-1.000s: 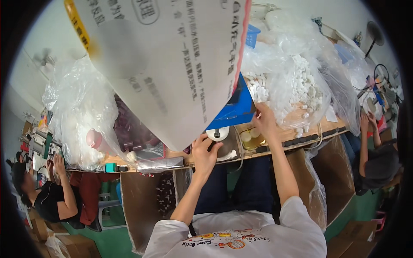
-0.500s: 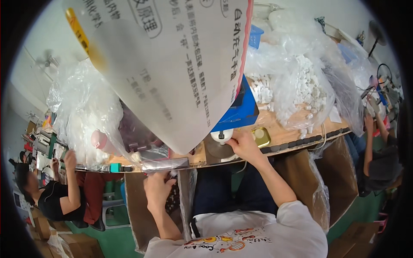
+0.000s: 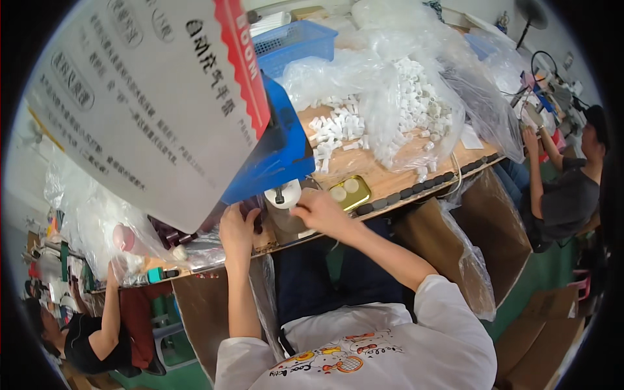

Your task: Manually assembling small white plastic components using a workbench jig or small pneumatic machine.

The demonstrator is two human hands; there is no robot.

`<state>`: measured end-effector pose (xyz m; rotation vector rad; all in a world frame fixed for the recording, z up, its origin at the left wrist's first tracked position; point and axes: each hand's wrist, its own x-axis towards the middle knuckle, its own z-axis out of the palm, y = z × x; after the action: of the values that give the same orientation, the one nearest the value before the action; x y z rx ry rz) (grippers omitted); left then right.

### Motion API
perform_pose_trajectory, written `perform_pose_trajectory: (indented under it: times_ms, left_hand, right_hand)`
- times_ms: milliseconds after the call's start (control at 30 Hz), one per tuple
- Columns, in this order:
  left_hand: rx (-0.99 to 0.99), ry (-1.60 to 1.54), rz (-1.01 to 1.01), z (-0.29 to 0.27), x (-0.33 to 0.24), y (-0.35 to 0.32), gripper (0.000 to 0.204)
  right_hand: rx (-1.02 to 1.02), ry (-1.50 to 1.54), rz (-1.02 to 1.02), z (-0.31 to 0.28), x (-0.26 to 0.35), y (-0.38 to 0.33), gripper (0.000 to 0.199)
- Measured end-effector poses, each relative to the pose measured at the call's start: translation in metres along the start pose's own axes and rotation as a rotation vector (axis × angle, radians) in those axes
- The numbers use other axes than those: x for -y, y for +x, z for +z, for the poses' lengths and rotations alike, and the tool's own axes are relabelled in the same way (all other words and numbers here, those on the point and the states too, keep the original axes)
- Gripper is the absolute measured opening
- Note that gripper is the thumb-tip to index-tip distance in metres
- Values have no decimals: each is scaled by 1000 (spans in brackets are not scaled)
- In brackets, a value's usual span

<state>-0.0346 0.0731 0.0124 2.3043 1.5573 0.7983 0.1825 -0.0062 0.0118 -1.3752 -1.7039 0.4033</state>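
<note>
My left hand [image 3: 235,231] is at the table edge, its thumb and fingers closing round a dark maroon piece [image 3: 258,223] that they partly cover. My right hand [image 3: 323,213] is closed in a pinch just right of a white round part [image 3: 284,195] with a black knob, low on a blue machine [image 3: 276,159]. What its fingertips hold is too small to tell. Beside that hand lies a gold-rimmed tin [image 3: 351,192] with pale round pieces in it. A large white printed sheet [image 3: 149,123] with a red edge hides much of the upper left.
Small white plastic pieces [image 3: 341,127] lie heaped behind the tin, more inside a clear plastic bag [image 3: 416,104]. A blue basket [image 3: 299,45] stands farther back. Open cardboard boxes [image 3: 448,240] flank my legs. Other people [image 3: 565,175] work to the right and left [image 3: 84,331].
My left hand has risen from below the table edge to beside the white round part. My right hand stays beside that part. The whole view has shifted and turned toward the right.
</note>
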Motion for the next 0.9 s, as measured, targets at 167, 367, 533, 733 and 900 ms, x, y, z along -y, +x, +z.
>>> perform_pose_trajectory:
  times_ms: [167,367,533,733,900]
  left_hand:
    - [-157,-211,-23,6,14,-14,28]
    - [-44,-920,2,6,-49,-10,37]
    - [-5,-599,108,26,-64,-16,27]
    - [-245,-348,303,31,-71,-26,24]
    - [-291,-262,261,34,-70,-27,23]
  right_hand:
    - [-681,-415,629,-126,-90,-52,20]
    - [-596,-766,752,-170,-123,-89,25]
    - [-694,-781,563,-145,-111,-73,14]
    - [-481,9,228,-69,-69,-47,9]
    - [-403,-40,178,-60,-43,-34,7]
